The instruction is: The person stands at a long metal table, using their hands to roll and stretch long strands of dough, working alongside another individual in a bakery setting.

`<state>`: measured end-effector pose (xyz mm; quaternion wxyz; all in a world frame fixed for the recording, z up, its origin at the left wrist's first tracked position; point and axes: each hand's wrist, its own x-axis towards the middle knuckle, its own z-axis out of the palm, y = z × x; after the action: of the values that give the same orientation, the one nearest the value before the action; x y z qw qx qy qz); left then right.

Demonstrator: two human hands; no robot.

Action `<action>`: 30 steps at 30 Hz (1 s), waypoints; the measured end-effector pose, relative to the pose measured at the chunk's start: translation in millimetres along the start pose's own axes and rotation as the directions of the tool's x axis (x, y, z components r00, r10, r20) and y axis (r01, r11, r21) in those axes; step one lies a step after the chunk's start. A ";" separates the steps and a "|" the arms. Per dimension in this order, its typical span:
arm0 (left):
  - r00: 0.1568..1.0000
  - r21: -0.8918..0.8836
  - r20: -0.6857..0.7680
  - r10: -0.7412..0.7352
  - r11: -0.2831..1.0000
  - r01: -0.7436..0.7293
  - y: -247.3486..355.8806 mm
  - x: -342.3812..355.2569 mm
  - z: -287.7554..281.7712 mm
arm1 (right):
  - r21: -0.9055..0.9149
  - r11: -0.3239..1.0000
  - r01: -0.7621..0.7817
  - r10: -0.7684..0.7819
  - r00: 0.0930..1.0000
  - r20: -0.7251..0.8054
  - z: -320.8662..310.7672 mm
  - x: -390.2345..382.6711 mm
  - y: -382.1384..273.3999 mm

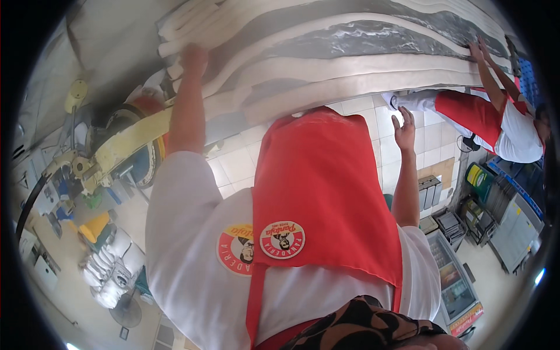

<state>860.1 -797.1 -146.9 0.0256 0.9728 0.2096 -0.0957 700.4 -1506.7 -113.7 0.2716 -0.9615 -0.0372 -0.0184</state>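
Long pale strips of dough lie side by side across a grey, floured worktable. At their left end my left hand rests on or against the dough; its fingers are blurred and partly hidden, so their grip does not show. My right hand is raised over the floor on the near side of the table, apart from the dough. Its fingers are spread and hold nothing.
A co-worker in a red apron reaches both hands onto the dough at the table's right end. Close by on the left stands a yellowish machine. Stacked metal trays and a glass-door fridge stand at the right.
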 end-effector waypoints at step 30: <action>0.766 -0.173 0.008 0.643 0.756 -0.632 318.0 -149.4 42.7 | -0.263 0.768 0.584 -0.370 0.740 0.561 93.9 204.8 -71.0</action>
<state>850.3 -1150.7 -156.2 0.1418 0.9768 -0.1279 -0.0969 900.1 -1384.6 -145.3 0.0246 -0.9260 -0.3494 0.1409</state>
